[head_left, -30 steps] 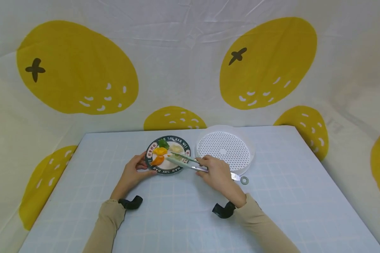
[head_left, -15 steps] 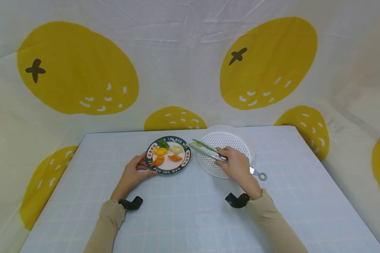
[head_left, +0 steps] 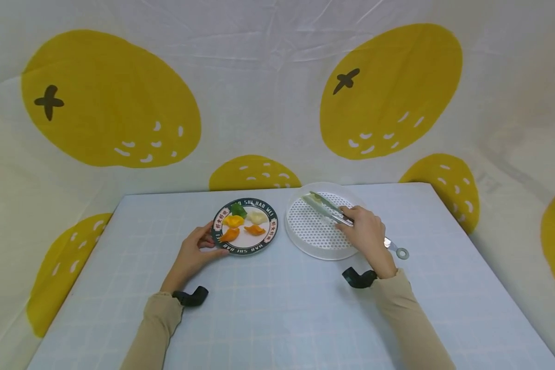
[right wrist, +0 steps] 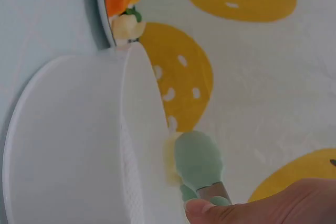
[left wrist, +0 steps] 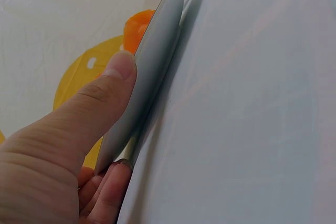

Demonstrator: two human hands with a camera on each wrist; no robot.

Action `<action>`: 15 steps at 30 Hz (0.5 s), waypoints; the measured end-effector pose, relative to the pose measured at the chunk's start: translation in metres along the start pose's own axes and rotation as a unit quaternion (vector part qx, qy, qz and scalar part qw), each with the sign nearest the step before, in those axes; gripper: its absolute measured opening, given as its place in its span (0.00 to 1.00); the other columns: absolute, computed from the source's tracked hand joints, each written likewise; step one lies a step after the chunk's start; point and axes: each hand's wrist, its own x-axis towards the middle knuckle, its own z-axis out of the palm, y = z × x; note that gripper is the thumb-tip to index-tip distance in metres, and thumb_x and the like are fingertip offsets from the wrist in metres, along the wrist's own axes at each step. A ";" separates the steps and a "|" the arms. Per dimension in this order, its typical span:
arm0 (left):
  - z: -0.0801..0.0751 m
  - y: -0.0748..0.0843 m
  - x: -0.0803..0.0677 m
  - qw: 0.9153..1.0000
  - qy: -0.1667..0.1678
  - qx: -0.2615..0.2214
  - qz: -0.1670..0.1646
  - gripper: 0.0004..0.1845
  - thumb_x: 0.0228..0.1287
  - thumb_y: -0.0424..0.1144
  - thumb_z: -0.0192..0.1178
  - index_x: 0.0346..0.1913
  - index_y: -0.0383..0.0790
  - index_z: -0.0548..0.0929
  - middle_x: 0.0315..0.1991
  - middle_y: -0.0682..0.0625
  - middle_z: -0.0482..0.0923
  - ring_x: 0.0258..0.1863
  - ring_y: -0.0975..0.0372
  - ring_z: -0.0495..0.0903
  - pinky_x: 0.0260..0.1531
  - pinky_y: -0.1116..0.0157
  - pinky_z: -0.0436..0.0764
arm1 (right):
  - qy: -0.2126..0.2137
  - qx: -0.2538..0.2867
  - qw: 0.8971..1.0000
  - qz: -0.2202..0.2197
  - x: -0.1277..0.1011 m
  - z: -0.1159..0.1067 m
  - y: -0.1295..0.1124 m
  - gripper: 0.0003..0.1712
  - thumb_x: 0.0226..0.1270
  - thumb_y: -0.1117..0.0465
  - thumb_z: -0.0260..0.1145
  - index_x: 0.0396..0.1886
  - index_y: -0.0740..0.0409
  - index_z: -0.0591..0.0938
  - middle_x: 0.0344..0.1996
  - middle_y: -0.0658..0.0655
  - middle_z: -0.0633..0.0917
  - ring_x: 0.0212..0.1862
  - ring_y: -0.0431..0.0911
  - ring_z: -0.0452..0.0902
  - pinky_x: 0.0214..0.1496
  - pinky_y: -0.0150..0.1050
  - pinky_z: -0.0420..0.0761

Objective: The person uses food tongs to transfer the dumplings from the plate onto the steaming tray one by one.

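Right hand (head_left: 367,234) grips tongs (head_left: 326,208) pinching pale dumpling (right wrist: 170,157) over white steamer tray (head_left: 305,241), not yet released; left hand (head_left: 195,253) holds plate (head_left: 226,248) rim; five dumplings remain on plate, tray otherwise without dumplings

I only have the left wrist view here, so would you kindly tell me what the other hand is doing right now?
Observer: The right hand holds a pair of tongs, their tips over the far part of a white perforated tray.
Operator: Thank you. Is anything caught in the tongs?
Observer: Yes, the right wrist view shows a pale dumpling between the green tips.
Operator: And what is left on the plate my thumb presses?
Observer: The plate holds five pieces: one green, one yellow, one pale and two orange.
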 end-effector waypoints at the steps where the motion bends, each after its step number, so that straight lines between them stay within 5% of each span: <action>1: 0.000 0.000 0.000 1.000 0.000 0.000 0.000 0.56 0.47 0.56 0.78 0.77 0.42 0.61 0.51 0.45 0.73 0.46 0.56 0.76 0.47 0.75 0.78 | 0.001 -0.002 1.000 0.005 0.001 0.000 0.003 0.29 0.58 0.57 0.74 0.60 0.60 0.82 0.43 0.63 0.85 0.31 0.55 0.76 0.25 0.46 0.71; 15: 0.002 0.000 0.001 1.000 0.005 -0.001 0.017 0.54 0.47 0.52 0.78 0.76 0.41 0.62 0.51 0.45 0.73 0.45 0.56 0.77 0.48 0.73 0.80 | -0.031 -0.041 0.995 0.088 0.008 0.007 0.019 0.31 0.62 0.57 0.72 0.63 0.63 0.78 0.44 0.66 0.83 0.31 0.55 0.74 0.28 0.43 0.71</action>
